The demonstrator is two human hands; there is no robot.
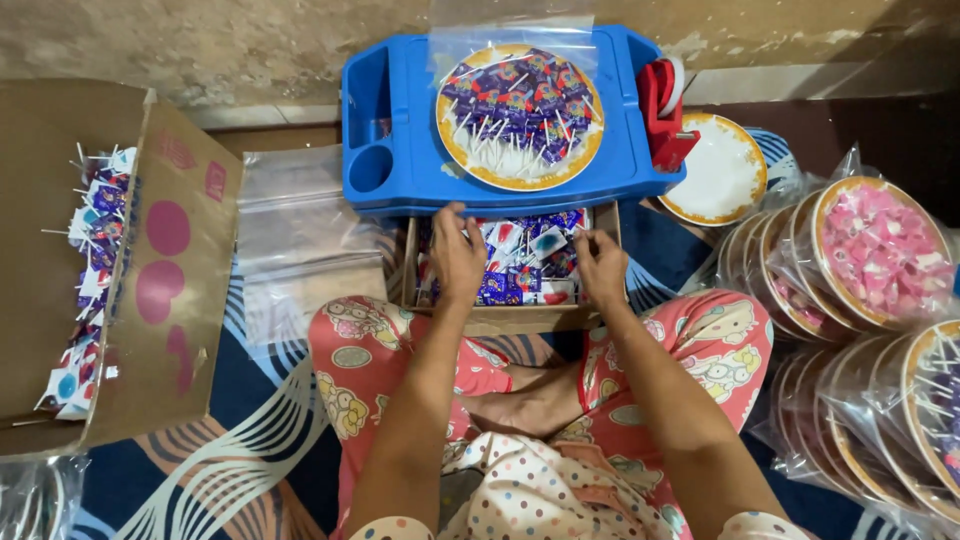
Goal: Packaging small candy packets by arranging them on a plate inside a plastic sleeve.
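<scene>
The gold-rimmed round plate (519,115) on the blue plastic tray (400,120) was already well covered with purple-wrapped lollipops. Both hands were in the small cardboard box (505,318) of wrapped lollipops beneath: the left hand (457,255) lay loosely curled on them, and the right hand (601,265) pinched narrowly, its contents unclear. Bagged filled plates (880,250) were stacked at right; clear plastic bags (290,230) lay unused at left.

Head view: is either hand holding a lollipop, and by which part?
Cannot be told. Both the left hand and right hand reach into the small box of wrapped lollipops, fingers among them; no clear grip shows.
</scene>
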